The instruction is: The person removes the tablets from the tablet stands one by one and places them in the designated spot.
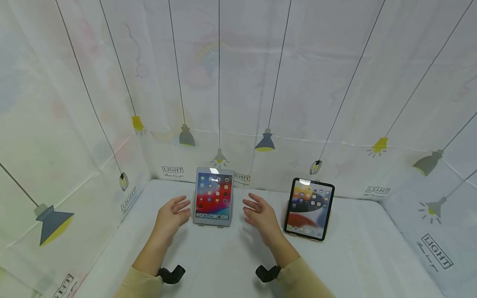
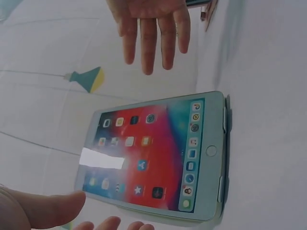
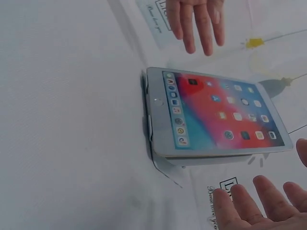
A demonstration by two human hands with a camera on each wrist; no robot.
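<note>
The sleeves are cut off at the bottom. The left hand and right hand hang over the worktop, fingers apart and a bit bent, holding nothing. The black tablet is beside the right arm, its tiny words too small to read. The white tablet leans between the hands, untouched. It hides most of its stand. Shine covers some screen. Behind, it blocks part of "LIGHT" on the wall cloth.

Free gaps between white tablet and left grip, right grip; black-framed tablet obstructs rightward path; patterned wall behind.
</note>
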